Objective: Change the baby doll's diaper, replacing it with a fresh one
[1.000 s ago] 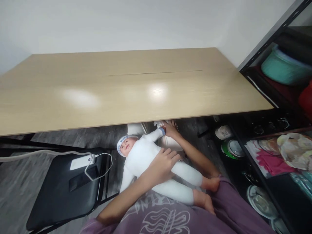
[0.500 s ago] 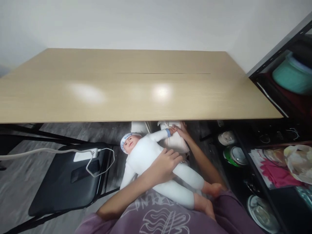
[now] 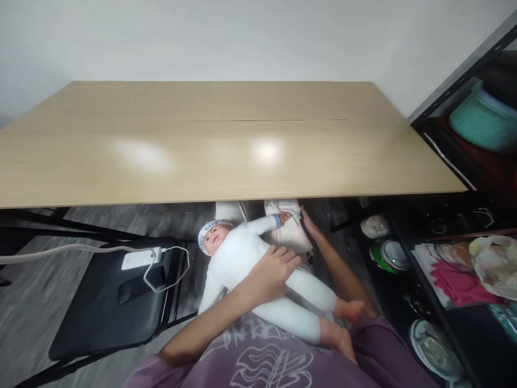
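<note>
A baby doll [image 3: 238, 256] in a white bodysuit and a printed cap lies face up across the lap, its head to the left and its bare feet to the lower right. My left hand [image 3: 274, 269] is closed over the doll's hip and upper leg. Under the table edge, a pale cloth bag [image 3: 291, 234] with a thin cord stands beside the doll's outstretched hand. At the bag's right side, my right hand [image 3: 309, 222] grips its upper edge with bent fingers; part of the grip is hidden.
A wooden table [image 3: 226, 161] spans the front, its near edge above the doll. On the left, a black folding chair [image 3: 109, 323] holds a white power bank [image 3: 138, 260] with cables and a dark phone [image 3: 141, 284]. Right, a black shelf [image 3: 476, 328] carries pink cloth [image 3: 458, 283] and containers.
My right hand has moved slightly right, away from the doll's hand to the bag's side. My left hand and the doll stay nearly still.
</note>
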Action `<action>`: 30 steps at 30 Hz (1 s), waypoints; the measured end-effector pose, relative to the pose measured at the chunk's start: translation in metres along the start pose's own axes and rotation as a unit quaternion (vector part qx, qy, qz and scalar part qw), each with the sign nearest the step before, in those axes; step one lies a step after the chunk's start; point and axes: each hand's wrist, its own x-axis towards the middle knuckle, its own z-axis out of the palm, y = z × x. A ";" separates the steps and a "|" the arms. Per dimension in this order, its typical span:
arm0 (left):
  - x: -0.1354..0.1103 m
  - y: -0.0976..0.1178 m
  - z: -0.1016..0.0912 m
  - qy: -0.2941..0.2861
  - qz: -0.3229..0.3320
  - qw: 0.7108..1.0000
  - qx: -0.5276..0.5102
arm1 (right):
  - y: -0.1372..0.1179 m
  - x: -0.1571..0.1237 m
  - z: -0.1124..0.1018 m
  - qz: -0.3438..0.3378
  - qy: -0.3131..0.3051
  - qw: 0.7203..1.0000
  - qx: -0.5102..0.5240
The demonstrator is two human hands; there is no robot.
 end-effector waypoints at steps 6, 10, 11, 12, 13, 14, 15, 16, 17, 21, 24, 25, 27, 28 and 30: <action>-0.003 0.001 0.001 0.017 0.005 1.000 0.002 | -0.028 -0.028 -0.025 -0.077 0.017 0.989 -0.126; -0.006 0.002 0.002 0.031 0.008 0.999 0.015 | -0.065 -0.061 -0.014 -0.292 -0.175 0.905 -0.256; -0.007 0.002 0.003 0.038 0.010 0.999 0.017 | -0.074 -0.067 -0.006 -0.341 -0.227 0.862 -0.297; -0.009 0.002 0.003 0.045 0.011 0.999 0.019 | -0.083 -0.071 0.004 -0.373 -0.262 0.825 -0.334; -0.011 0.002 0.003 0.051 0.012 0.998 0.018 | -0.090 -0.073 0.016 -0.386 -0.278 0.800 -0.367; -0.014 0.003 0.002 0.055 0.012 0.998 0.015 | -0.097 -0.074 0.030 -0.385 -0.284 0.782 -0.398; -0.018 0.003 0.001 0.058 0.011 0.998 0.009 | -0.104 -0.073 0.045 -0.377 -0.290 0.768 -0.429; -0.023 0.003 0.000 0.064 0.008 0.998 -0.001 | -0.110 -0.071 0.059 -0.367 -0.303 0.749 -0.461; -0.030 0.004 -0.002 0.075 0.003 0.997 -0.018 | -0.116 -0.070 0.074 -0.358 -0.326 0.725 -0.489; -0.070 0.006 -0.005 0.185 -0.031 0.977 -0.106 | -0.137 -0.072 0.120 -0.392 -0.364 0.683 -0.497; -0.118 0.003 0.010 0.327 -0.046 0.937 -0.117 | -0.148 -0.083 0.132 -0.463 -0.365 0.660 -0.466; -0.135 0.000 0.020 0.386 -0.060 0.914 -0.106 | -0.151 -0.088 0.131 -0.482 -0.361 0.659 -0.450; -0.168 -0.010 0.046 0.491 -0.122 0.860 -0.061 | -0.158 -0.098 0.122 -0.517 -0.344 0.674 -0.399; -0.180 -0.017 0.060 0.526 -0.161 0.834 -0.044 | -0.161 -0.103 0.115 -0.534 -0.329 0.687 -0.367; -0.195 -0.033 0.087 0.551 -0.244 0.797 -0.040 | -0.169 -0.114 0.098 -0.558 -0.285 0.722 -0.296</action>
